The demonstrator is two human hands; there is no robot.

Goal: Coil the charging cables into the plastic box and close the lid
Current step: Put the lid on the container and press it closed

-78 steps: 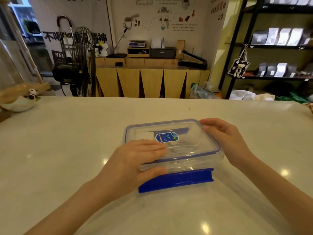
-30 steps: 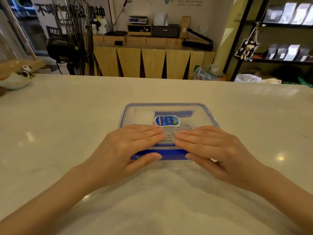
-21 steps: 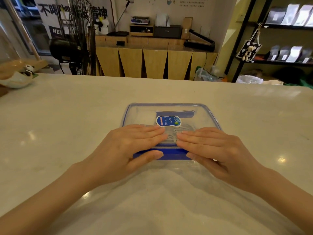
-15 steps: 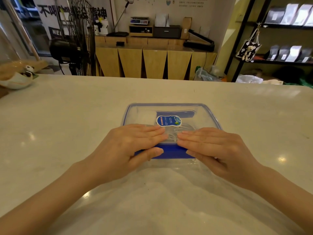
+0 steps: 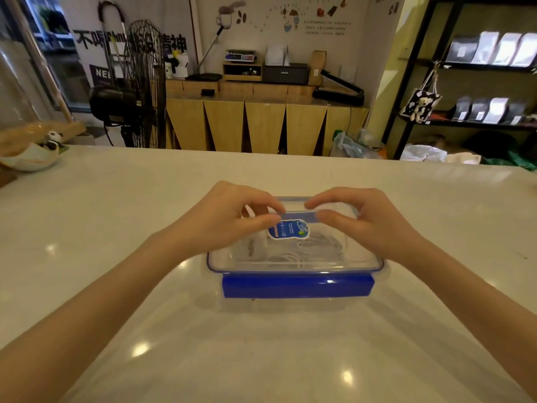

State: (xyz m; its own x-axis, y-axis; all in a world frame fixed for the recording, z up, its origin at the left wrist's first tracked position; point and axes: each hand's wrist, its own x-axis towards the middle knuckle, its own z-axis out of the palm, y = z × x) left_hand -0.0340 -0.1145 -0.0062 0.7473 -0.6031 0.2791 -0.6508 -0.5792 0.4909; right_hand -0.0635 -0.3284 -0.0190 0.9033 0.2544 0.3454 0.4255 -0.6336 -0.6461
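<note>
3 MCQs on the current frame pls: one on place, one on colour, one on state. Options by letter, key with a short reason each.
1. Where are both hands?
A. at the far latch of the box
B. at the near latch
C. flat on the counter

2. What colour is the near latch?
A. red
B. blue
C. green

3. What is the state of the lid?
A. leaning against the box
B. lying beside the box
C. on the box, cables inside

Key:
1 A: the left hand and right hand pinch at the far latch of the plastic box.
2 B: the near latch is solid blue and lies folded down at the front.
3 C: the clear lid covers the box, with white cables seen through it.
</note>
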